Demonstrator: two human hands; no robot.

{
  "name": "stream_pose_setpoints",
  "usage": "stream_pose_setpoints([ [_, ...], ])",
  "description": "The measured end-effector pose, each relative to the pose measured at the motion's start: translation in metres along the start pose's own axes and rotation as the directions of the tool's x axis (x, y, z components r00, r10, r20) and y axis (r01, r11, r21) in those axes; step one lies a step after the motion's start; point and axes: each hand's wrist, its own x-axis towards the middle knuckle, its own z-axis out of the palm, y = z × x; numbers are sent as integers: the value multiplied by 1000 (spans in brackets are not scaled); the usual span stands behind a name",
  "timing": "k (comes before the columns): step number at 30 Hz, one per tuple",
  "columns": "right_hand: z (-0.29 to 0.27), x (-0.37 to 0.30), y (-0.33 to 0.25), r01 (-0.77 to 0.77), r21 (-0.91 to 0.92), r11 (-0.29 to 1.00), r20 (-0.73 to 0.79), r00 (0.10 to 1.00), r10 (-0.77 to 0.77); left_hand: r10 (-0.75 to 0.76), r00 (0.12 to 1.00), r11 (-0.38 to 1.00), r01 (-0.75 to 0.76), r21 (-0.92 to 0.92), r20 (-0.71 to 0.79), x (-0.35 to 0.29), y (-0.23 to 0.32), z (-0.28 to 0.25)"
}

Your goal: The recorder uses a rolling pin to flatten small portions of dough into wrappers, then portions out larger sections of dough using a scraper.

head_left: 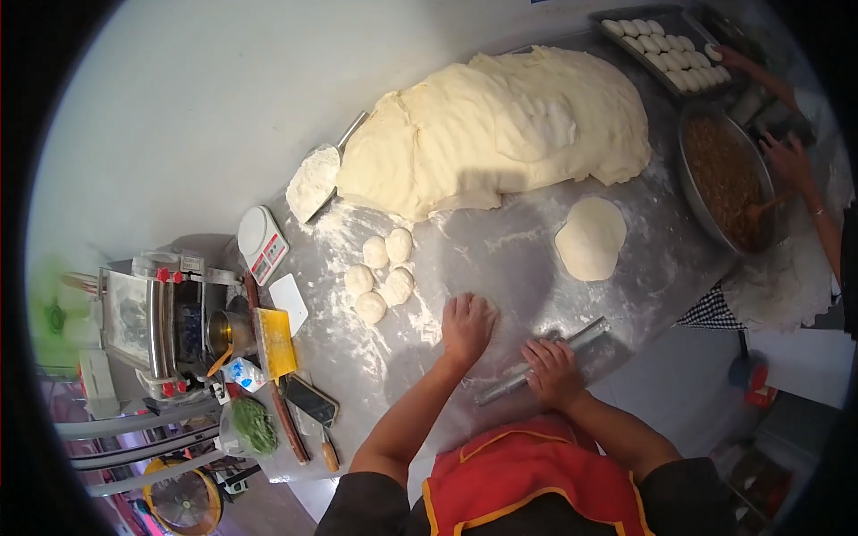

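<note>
My left hand [469, 329] presses down on the floury steel table with its fingers curled in. Whatever lies under those fingers is hidden. Just to the right, my right hand [552, 368] is closed over a smooth grey rolling pin [588, 336], which slants across the near side of the table. A flat, rolled-out round of dough [591, 238] lies farther right. Several small dough balls [399, 245] sit in a cluster to the left of my left hand. At the back, a huge mass of pale dough [500, 125] covers much of the table.
Beside the big dough are a flour scoop [313, 183] and a white scale [261, 241]. A phone [309, 398], yellow scraper [275, 342] and wooden stick [288, 424] line the left edge. Far right, a co-worker's hands [788, 161] are near a filling bowl [726, 179] and bun tray [666, 55].
</note>
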Motion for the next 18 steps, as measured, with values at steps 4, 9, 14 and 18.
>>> stream_pose_setpoints([
  [4,6,-1,1,-17,-6,1000,65,998,17,-38,993,995,27,98,110,17,6,22],
  [9,7,-4,0,-11,-25,1000,21,1000,12,-102,958,986,61,158,267,30,15,26],
  [14,0,-1,-3,21,-86,996,7,1000,-20,-137,953,978,87,192,269,42,21,27],
  [18,-15,9,-1,70,63,996,25,997,-72,-107,985,994,107,10,132,28,-7,36],
])
